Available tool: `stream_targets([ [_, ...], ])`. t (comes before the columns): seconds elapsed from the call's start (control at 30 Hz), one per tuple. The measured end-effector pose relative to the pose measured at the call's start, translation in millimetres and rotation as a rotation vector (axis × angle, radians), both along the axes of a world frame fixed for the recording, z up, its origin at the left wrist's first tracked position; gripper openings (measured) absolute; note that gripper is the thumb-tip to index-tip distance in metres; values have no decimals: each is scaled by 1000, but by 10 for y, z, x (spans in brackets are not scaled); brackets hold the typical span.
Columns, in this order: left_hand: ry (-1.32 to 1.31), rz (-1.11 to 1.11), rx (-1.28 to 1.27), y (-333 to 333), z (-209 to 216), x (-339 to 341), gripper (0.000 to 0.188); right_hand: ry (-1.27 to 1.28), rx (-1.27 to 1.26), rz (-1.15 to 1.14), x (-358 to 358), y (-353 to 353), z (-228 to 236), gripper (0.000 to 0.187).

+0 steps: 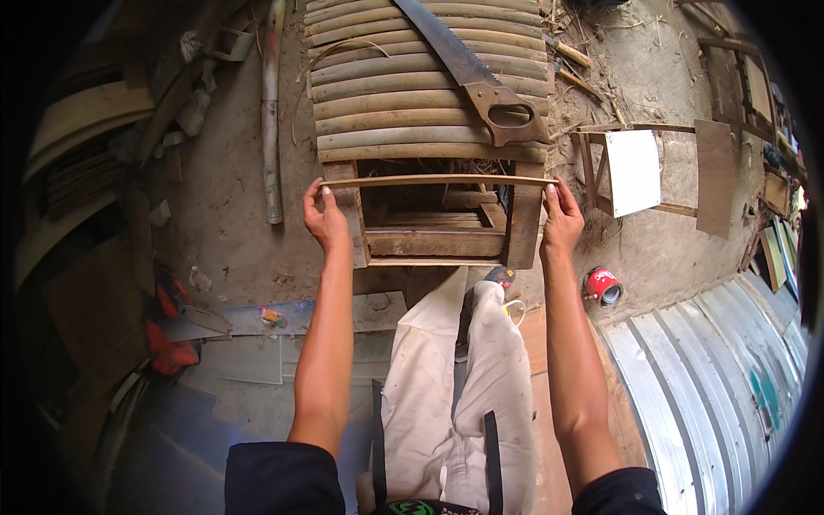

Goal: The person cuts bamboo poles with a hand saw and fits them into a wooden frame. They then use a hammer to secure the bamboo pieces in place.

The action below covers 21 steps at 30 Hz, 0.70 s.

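A thin bamboo slat [438, 180] stretches level between my two hands. My left hand [327, 221] pinches its left end, and my right hand [562, 221] pinches the right end. Behind it lies a wooden frame topped with a row of bamboo slats [412, 112]. The slat is over the open part of this frame, just nearer to me than the last slat of the row. A handsaw [472, 73] with a wooden handle rests on the slats at the right, its blade pointing away to the left.
On the floor at right lie a red can [603, 287] and corrugated metal sheets [687, 378]. Farther back stands a wooden frame with a white panel [633, 172]. A long pole [271, 112] lies left of the slatted frame. Tools with wooden handles [571, 53] lie right of it.
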<state>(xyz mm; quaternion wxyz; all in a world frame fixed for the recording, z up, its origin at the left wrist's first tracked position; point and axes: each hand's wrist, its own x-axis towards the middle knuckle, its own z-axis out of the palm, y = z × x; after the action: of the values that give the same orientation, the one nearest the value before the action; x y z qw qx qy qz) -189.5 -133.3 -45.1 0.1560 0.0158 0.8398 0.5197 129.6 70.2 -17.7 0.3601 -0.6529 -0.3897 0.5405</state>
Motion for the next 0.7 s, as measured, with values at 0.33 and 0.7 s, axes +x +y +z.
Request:
stream_targets([
  [0.33, -872, -804, -139, -779, 789, 949, 23, 282, -37, -29, -93, 171, 1061, 50],
  [0.7, -1007, -490, 307, 102, 715, 1708, 23, 159, -50, 504, -587, -400, 812, 35],
])
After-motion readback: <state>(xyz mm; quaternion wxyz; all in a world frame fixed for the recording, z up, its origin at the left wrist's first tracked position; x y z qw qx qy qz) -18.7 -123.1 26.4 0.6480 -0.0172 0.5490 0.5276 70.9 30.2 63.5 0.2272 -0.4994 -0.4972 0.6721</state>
